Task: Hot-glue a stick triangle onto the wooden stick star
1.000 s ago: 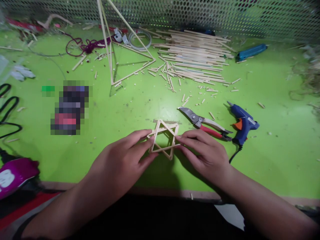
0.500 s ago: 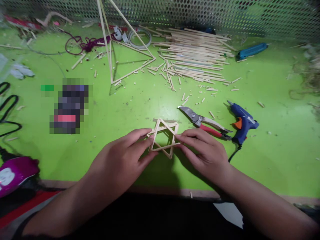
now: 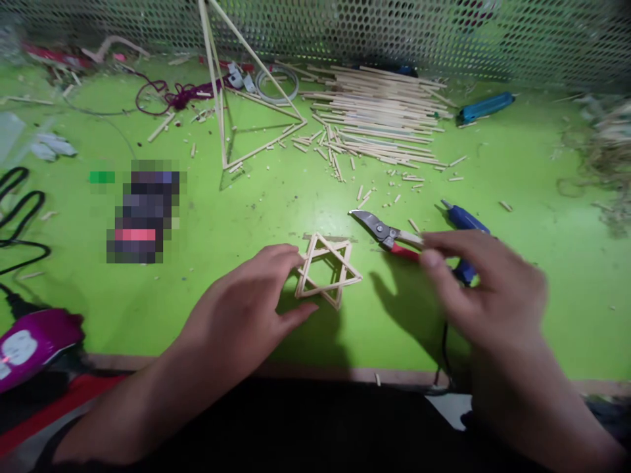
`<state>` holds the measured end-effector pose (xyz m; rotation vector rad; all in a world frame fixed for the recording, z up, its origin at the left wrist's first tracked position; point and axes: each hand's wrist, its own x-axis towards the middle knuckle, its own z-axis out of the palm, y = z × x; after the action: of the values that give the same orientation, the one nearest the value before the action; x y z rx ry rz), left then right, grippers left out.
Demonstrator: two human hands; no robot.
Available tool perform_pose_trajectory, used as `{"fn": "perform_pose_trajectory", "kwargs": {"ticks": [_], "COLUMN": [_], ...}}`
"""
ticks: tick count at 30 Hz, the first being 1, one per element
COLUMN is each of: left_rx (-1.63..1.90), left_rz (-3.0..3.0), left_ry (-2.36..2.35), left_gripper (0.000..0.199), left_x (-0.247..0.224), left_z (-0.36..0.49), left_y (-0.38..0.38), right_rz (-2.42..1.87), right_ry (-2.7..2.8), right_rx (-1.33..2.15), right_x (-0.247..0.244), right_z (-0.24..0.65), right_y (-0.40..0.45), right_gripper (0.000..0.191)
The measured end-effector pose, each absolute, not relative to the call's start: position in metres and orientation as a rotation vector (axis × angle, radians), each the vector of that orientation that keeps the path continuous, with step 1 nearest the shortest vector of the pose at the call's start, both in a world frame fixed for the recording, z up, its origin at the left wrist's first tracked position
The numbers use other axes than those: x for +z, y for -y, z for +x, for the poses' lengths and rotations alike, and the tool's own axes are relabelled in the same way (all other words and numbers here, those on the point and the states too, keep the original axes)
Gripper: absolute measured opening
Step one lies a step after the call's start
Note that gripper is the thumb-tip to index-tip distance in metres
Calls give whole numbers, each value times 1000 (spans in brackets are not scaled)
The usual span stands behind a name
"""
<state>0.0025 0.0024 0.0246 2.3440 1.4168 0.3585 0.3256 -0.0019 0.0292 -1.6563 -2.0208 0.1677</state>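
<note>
Stick star [image 3: 329, 287]: six-pointed, pale, over the middle of the green desk [image 3: 276, 203] towards the near edge; whether it rests flat or is held just off the top, I cannot tell.
Purple device [image 3: 44, 348]: by the near left corner, a black cable [image 3: 35, 194] looping beyond it.
Pixelated object [image 3: 142, 213]: dark and reddish, on the desk's left part.
Left hand [image 3: 246, 305]: thumb and fingertips parted around the star's left side, fingertips at its left point; grip or mere touch, I cannot tell.
Large stick frame [image 3: 266, 144]: standing near the far edge, purple string [image 3: 182, 98] on its left.
Stick pile [image 3: 389, 118]: along the far edge, offcuts strewn before it.
Pruning shears [image 3: 379, 228]: right of the star, blade towards the far left corner.
Glue gun [image 3: 466, 219]: blue, partly covered by the right hand.
Right hand [image 3: 495, 295]: loosely curled over the shears' handle ends; contact or pinch, I cannot tell.
Fibre tangle [image 3: 604, 148]: towards the far right corner.
</note>
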Motion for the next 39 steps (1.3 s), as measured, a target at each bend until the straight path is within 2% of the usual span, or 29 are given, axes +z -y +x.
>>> {"fn": "perform_pose_trajectory", "kwargs": {"ticks": [2, 4, 7, 9, 11, 18, 24, 27, 31, 34, 36, 39], "left_rx": [304, 294, 316, 304, 259, 67, 37, 59, 166, 232, 238, 194], "left_rz": [2343, 2366, 2395, 2375, 2329, 2239, 2260, 2335, 2461, 2533, 2592, 2629], "left_ry": [-1441, -1426, -1384, -1391, -1425, -1608, -1742, -1752, -1730, -1713, -1660, -1564], "left_gripper": [81, 90, 70, 57, 52, 43, 45, 48, 57, 62, 59, 52], "left_x": [23, 20, 15, 13, 13, 19, 21, 20, 17, 23, 33, 50], "left_z": [3, 3, 1, 1, 1, 8, 17, 20, 19, 13, 7, -2], "left_y": [-3, -3, -2, -1, -1, -4, -2, 0, 2, 6, 12, 22], "right_rz": [-2232, -2833, -3214, -3260, -3270, -3243, -3109, -3039, -2800, -2523, -2213, -1804], "right_ry": [1892, 1809, 1663, 1623, 1609, 1681, 1829, 1823, 1657, 1159, 944, 967], "right_rx": [-13, 45, 319, 450, 466, 486, 386, 344, 393, 485, 587, 815], "right_x": [48, 61, 63, 56, 49, 39, 27, 32, 54, 61, 57, 45], "right_z": [348, 365, 378, 380, 380, 387, 394, 395, 391, 389, 393, 405], "right_y": [-4, -11, -23, -29, -31, -19, -8, -2, 10, 17, 20, 20], "right_gripper": [40, 59, 74, 79, 80, 71, 47, 41, 38, 18, 15, 15]}}
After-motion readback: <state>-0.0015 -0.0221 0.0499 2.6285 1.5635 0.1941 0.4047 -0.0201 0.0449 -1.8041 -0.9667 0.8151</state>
